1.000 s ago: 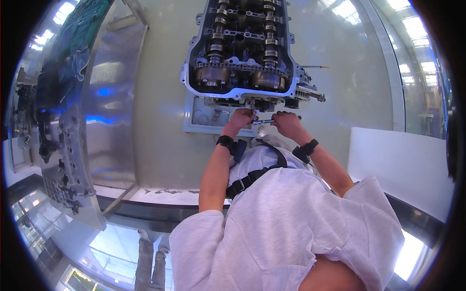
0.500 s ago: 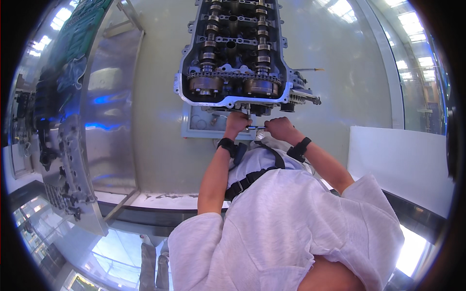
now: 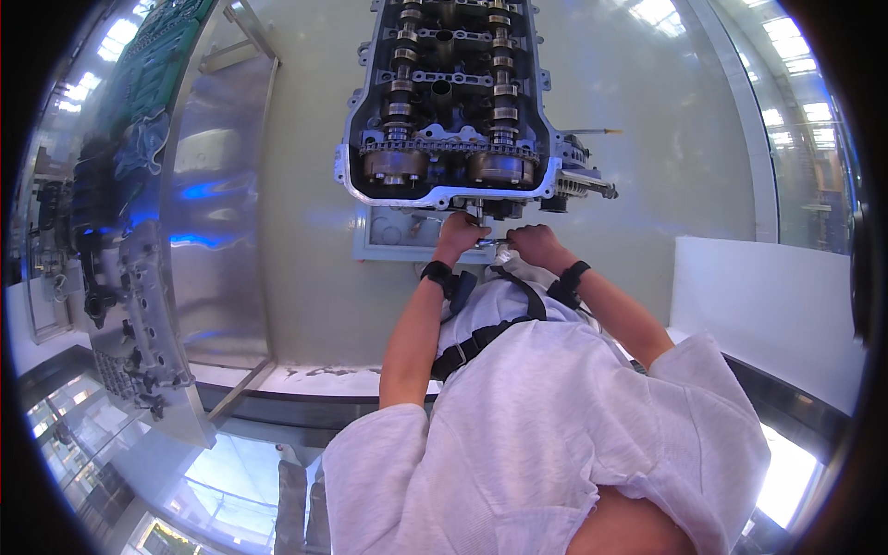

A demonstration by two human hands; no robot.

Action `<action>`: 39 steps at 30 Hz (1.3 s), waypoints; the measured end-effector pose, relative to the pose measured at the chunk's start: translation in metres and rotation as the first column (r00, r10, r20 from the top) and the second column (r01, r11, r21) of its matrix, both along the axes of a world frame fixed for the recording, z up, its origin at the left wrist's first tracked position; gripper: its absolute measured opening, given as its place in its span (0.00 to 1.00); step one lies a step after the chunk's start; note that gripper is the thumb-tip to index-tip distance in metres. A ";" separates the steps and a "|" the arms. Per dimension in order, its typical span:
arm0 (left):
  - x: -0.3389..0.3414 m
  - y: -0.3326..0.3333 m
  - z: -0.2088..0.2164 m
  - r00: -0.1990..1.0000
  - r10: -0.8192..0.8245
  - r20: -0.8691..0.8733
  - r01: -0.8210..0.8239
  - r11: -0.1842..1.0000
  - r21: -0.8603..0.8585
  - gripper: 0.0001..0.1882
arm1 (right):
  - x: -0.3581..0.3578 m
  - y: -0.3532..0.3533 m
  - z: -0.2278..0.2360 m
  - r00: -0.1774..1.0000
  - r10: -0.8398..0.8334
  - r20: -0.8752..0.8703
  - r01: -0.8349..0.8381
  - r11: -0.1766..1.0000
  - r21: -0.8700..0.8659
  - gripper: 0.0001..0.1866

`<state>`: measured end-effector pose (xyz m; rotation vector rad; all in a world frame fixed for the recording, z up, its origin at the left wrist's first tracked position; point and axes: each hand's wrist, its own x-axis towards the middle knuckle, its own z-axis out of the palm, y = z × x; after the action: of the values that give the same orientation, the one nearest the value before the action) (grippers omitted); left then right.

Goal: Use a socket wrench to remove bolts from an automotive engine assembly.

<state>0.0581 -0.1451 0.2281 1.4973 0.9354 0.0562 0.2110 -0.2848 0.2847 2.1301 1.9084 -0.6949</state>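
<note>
An engine [image 3: 442,192] with its top uncovered stands ahead of me, showing two camshafts, a timing chain and two round sprockets. Just below its near end my left hand [image 3: 460,235] is closed around the head end of a shiny ratchet wrench [image 3: 490,242]. A short metal shaft runs from that hand toward the engine's front face; where it ends is hidden under the engine's edge. My right hand [image 3: 536,245], closed too, grips the other end of the wrench, close to my waist.
Under the engine's near left corner lies a pale blue tray [image 3: 363,250] with small parts in it. Along the left is a metal-topped bench [image 3: 217,213] beside a rack of engine parts [image 3: 148,296]. A white panel [image 3: 758,305] stands at the right.
The whole view has shifted slightly, moving the engine and tray a little to the right. Both hands keep their hold on the wrench, with little visible movement.
</note>
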 end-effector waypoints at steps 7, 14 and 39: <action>-0.011 0.008 0.014 0.975 -0.107 0.193 0.160 0.946 -0.282 0.16 | 0.004 0.003 0.009 1.000 -0.003 0.003 0.003 1.000 -0.004 0.11; -0.012 0.003 -0.004 0.964 0.096 0.250 0.044 0.863 -0.503 0.15 | 0.001 0.011 0.004 0.922 -0.233 -0.310 0.266 0.962 0.066 0.14; -0.011 -0.001 -0.002 0.981 -0.186 0.057 0.179 0.978 0.107 0.13 | -0.034 0.061 -0.054 -0.186 -0.548 -0.816 0.722 0.487 -0.492 0.14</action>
<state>0.0473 -0.1460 0.2261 1.6603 0.7472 0.0204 0.1773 -0.2239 0.2309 3.0880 0.5872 -2.7193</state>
